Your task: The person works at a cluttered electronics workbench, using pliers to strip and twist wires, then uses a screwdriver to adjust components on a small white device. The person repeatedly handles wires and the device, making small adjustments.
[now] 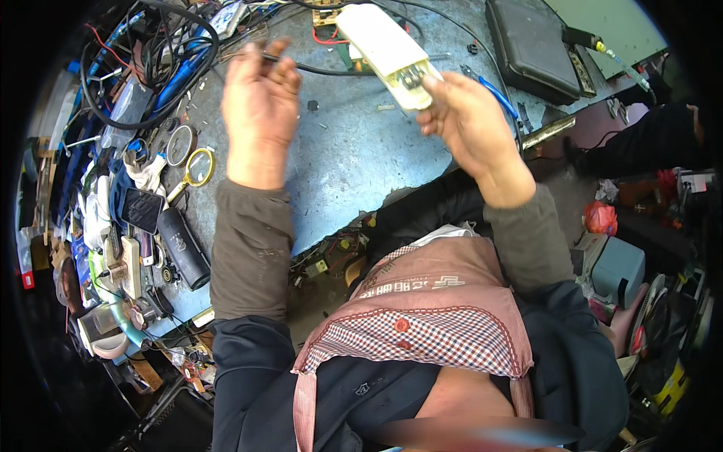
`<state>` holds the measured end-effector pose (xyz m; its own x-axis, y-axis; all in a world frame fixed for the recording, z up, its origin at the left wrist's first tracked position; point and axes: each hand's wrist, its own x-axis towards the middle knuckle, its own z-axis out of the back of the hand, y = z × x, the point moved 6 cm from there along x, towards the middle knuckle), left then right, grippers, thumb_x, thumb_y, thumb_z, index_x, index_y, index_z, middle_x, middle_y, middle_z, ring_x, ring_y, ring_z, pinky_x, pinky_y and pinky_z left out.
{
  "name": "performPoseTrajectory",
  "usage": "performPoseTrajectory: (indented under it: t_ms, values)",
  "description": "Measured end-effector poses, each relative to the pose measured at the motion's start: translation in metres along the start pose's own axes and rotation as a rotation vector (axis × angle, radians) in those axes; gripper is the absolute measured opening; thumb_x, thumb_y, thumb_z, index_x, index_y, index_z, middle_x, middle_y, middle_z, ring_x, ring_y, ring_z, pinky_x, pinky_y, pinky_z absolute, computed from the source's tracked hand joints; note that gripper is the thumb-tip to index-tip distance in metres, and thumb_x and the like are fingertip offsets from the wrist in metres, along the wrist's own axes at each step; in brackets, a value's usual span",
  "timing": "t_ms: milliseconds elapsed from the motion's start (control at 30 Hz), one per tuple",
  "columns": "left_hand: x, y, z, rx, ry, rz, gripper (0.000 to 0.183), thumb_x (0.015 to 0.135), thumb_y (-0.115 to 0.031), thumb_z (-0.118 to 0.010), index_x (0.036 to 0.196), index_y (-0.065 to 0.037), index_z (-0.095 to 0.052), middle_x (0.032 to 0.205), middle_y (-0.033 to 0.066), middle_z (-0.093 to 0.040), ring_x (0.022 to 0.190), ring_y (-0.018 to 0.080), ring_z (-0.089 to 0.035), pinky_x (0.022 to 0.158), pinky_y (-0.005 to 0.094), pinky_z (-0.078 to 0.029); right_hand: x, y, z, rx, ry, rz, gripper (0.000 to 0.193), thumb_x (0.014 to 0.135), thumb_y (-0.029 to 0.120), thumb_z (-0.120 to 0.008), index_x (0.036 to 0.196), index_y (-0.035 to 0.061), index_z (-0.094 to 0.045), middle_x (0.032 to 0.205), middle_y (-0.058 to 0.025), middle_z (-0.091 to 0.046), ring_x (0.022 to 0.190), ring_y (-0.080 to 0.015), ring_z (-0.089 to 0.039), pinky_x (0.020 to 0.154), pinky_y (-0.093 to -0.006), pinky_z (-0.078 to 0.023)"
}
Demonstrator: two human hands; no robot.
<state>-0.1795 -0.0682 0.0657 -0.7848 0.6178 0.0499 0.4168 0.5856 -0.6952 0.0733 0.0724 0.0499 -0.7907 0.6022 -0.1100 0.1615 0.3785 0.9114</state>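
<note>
My right hand (478, 124) grips the near end of a long cream plastic casing (384, 45), thumb on top and fingers beneath. At that end the casing is open, showing metal parts inside; its far end tilts away to the left. My left hand (261, 105) is palm up over the bench with its fingers curled. A thin dark thing lies at those fingers, in line with a black cable (331, 72) that runs right behind the casing. What exactly the fingers hold is hard to make out. Blue-handled pliers (493, 94) lie just beyond my right hand.
The blue bench (339, 151) has a ragged front edge. At left are a yellow-rimmed magnifier (199, 167), a black cylindrical case (183, 248), a phone (141, 209) and coiled cables (169, 60). A dark hard case (531, 53) stands at back right. Another person's dark-clothed leg (640, 139) shows at right.
</note>
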Motion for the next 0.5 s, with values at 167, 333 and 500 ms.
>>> performPoseTrajectory:
  t_ms: [167,333,500]
  values:
    - [0.001,-0.04,-0.002,0.222,0.119,-0.316,0.015,0.112,-0.008,-0.064,0.122,0.002,-0.068,0.114,0.0204,-0.078,0.09,0.031,-0.081,0.081,0.0415,-0.071,-0.06,-0.033,0.01,0.149,-0.16,-0.029,0.037,0.111,0.019,-0.072,0.132,-0.0084,-0.06,0.116,-0.0171,-0.075,0.095,-0.0242,-0.078,0.085,-0.0375,-0.066]
    - [-0.053,-0.017,-0.067,0.719,0.593,-0.408,0.022,0.106,0.003,-0.069,0.127,0.006,-0.075,0.111,0.0125,-0.081,0.093,0.0173,-0.079,0.086,0.0315,-0.065,-0.068,-0.048,-0.005,0.166,-0.259,-0.032,0.044,0.11,0.014,-0.073,0.14,-0.0134,-0.055,0.124,-0.0216,-0.073,0.103,-0.0274,-0.078,0.092,-0.0395,-0.067]
    - [-0.081,0.007,-0.085,0.75,0.759,-0.208,0.022,0.11,-0.005,-0.069,0.129,0.004,-0.07,0.103,0.0093,-0.08,0.088,0.0138,-0.076,0.08,0.0288,-0.062,-0.066,-0.043,-0.004,-0.003,-0.179,-0.002,0.05,0.108,0.01,-0.071,0.149,-0.0143,-0.054,0.12,-0.0198,-0.077,0.098,-0.0248,-0.079,0.086,-0.0367,-0.067]
